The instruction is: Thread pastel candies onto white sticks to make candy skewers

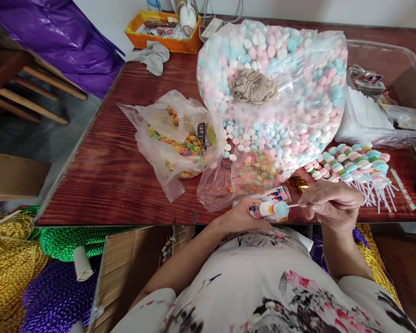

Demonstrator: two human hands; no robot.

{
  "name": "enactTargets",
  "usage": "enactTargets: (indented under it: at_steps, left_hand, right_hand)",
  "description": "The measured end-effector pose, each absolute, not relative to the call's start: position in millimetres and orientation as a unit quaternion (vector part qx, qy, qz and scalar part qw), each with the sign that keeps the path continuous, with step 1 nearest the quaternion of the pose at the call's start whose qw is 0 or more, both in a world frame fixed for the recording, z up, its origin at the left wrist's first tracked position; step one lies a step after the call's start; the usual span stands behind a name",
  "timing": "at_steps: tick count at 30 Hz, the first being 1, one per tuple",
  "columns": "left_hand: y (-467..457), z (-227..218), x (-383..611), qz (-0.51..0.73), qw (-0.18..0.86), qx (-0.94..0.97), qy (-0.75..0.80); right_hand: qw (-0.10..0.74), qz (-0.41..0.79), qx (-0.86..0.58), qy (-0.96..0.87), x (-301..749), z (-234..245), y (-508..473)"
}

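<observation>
My left hand [247, 215] is closed around a candy skewer [281, 209] of white and pale blue rounds with small coloured rings between them. With pinched fingers my right hand [334, 203] grips the skewer's thin white stick [294, 205] at its bare end. Just past the hands lie a printed packet [280, 193] and some shiny gold strips [299, 184]. A pile of similar candy skewers [355, 163] rests beyond my right hand, white sticks pointing toward me. Ahead spreads a big clear bag [308, 99] of pink, white and blue rounds.
A smaller bag [180, 143] of coloured ring candies sits left of the big bag, which carries a crumpled brown cloth [254, 86]. A clear plastic bin [370, 115] stands right, an orange box [164, 39] at the back. Bead strands [69, 243] lie below the table edge.
</observation>
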State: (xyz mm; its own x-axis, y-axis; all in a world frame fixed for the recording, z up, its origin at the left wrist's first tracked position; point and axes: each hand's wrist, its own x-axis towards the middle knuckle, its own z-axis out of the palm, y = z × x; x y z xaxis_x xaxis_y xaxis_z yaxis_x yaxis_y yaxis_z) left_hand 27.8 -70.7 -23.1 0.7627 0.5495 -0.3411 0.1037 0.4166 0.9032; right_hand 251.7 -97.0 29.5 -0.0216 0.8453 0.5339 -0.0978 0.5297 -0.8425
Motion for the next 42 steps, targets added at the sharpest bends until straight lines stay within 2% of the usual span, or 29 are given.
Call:
enactTargets:
  at_steps: [5, 8, 13, 18, 21, 24, 29, 36, 42]
  left_hand:
    - [-71.3, -25.3, 32.1, 0.204, 0.735, 0.531, 0.369]
    - [-71.4, -25.2, 36.5, 0.163, 0.723, 0.574, 0.348]
    - [-72.5, -22.1, 38.2, 0.114, 0.768, 0.558, 0.294]
    - [-73.0, -20.2, 33.0, 0.134, 0.810, 0.466, 0.329]
    - [-72.8, -23.8, 32.5, 0.194, 0.765, 0.494, 0.365]
    - [-73.3, -28.4, 34.1, 0.209, 0.684, 0.568, 0.407]
    - [-75.4, -29.0, 38.2, 0.221, 0.605, 0.638, 0.422]
    - [-64.2, -24.0, 28.5, 0.132, 0.804, 0.517, 0.264]
    - [-58.7, -24.1, 21.2, -0.006, 0.829, 0.517, 0.211]
  right_hand:
    - [0.629, 0.351, -0.306, -0.622, 251.4, 25.7, -106.8]
    - [0.600, 0.369, -0.268, -0.657, 254.7, 25.9, -105.2]
    - [0.553, 0.400, -0.248, -0.688, 256.1, 27.4, -98.0]
    - [0.621, 0.346, -0.337, -0.617, 248.2, 29.0, -98.9]
    - [0.660, 0.327, -0.395, -0.549, 243.2, 28.7, -102.0]
    - [0.663, 0.327, -0.416, -0.530, 239.3, 26.7, -103.6]
    - [0.648, 0.346, -0.373, -0.567, 236.6, 22.7, -100.7]
    - [0.598, 0.385, -0.265, -0.651, 250.0, 28.0, -97.8]
    - [0.569, 0.391, -0.220, -0.689, 254.9, 33.1, -94.1]
